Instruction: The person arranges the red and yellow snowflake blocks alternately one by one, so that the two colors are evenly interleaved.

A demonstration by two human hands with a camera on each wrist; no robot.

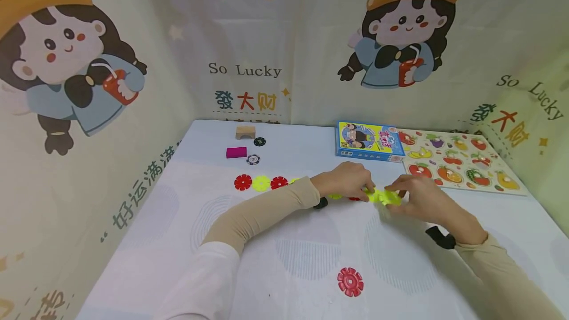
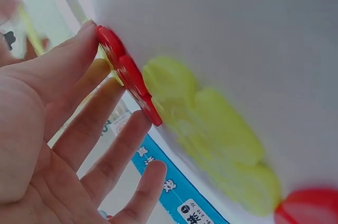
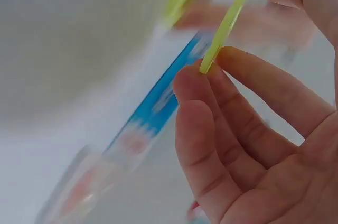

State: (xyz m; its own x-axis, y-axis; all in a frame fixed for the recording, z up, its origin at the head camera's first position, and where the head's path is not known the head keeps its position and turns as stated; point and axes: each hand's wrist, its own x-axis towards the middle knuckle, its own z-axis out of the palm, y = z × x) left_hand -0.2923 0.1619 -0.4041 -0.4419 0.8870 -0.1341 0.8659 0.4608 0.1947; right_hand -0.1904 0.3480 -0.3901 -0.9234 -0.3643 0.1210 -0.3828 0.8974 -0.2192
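A row of red and yellow notched plastic discs, flower-shaped, runs across the table, starting with a red disc [image 1: 243, 182] and a yellow disc [image 1: 261, 182] at its left. My left forearm covers part of it. At the row's right end my left hand [image 1: 351, 180] pinches a yellow disc [image 1: 371, 195], beside a red disc [image 2: 129, 73]. Just to the right, my right hand [image 1: 420, 198] holds another yellow disc [image 3: 227, 26] by its edge between thumb and fingers; the two yellow discs overlap in the head view. A loose red disc [image 1: 350, 282] lies nearer me.
Behind the hands lie a blue card box [image 1: 370, 141] and a fruit-picture board [image 1: 462, 162]. Toward the back left are a wooden arch block [image 1: 245, 133], a magenta block [image 1: 236, 152], a black chip [image 1: 260, 141] and a white-and-black chip [image 1: 253, 159]. Patterned cloth hangs around the table.
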